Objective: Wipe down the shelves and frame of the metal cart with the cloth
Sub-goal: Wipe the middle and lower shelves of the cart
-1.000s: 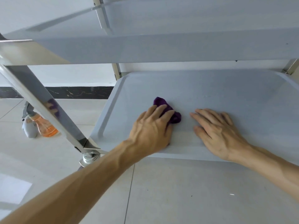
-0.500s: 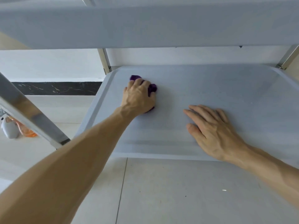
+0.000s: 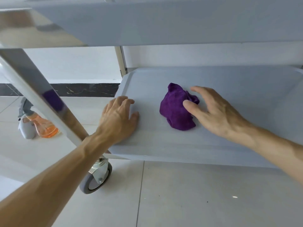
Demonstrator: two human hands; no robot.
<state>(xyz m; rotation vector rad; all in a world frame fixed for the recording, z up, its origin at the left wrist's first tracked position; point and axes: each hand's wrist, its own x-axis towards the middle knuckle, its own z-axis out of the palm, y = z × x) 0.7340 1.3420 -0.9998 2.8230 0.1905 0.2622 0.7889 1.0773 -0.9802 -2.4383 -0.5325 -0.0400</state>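
A crumpled purple cloth (image 3: 177, 108) lies on the cart's pale grey lower shelf (image 3: 237, 95). My left hand (image 3: 118, 119) rests flat near the shelf's left front corner, a little apart from the cloth, holding nothing. My right hand (image 3: 213, 112) hovers just right of the cloth with spread fingers; its thumb touches the cloth's right side and the fingers arch over its far edge without gripping it. The upper shelf (image 3: 164, 22) spans the top of the view. A shiny metal frame post (image 3: 37, 95) slants down at the left.
A grey caster wheel (image 3: 96, 179) sits under the shelf's front left corner. An orange spray bottle (image 3: 43, 126) with a grey trigger head lies on the tiled floor at the left, beside a white object (image 3: 27, 130). A rear frame post (image 3: 121, 63) rises behind the shelf.
My left hand let go of the cloth and came back toward the shelf's front left corner. The cloth now lies loose mid-shelf, and my right hand has lifted and moved up against it.
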